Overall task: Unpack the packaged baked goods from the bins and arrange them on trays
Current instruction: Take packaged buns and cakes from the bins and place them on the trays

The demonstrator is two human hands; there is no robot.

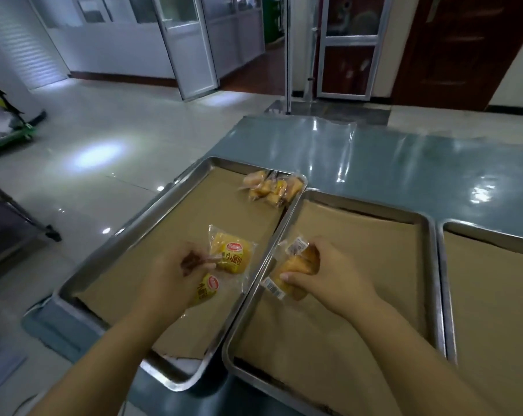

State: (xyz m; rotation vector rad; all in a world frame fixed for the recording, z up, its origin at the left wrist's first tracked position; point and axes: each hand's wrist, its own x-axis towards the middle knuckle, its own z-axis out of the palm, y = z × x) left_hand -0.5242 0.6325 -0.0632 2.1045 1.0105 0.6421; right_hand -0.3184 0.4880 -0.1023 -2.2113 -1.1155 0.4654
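The left hand [176, 274] pinches a bun pack [231, 255] by its wrapper edge on the left tray [170, 187]; the right hand [323, 274] curls round packs [293, 268] over the middle tray [374, 210]; probably light, soft, slippery; best held by the seam, unsqueezed.

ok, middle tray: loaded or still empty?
Empty: middle tray shows only brown paper liner. The only packs over it are gripped in the right hand, near its left rim; cannot tell if they touch the paper.
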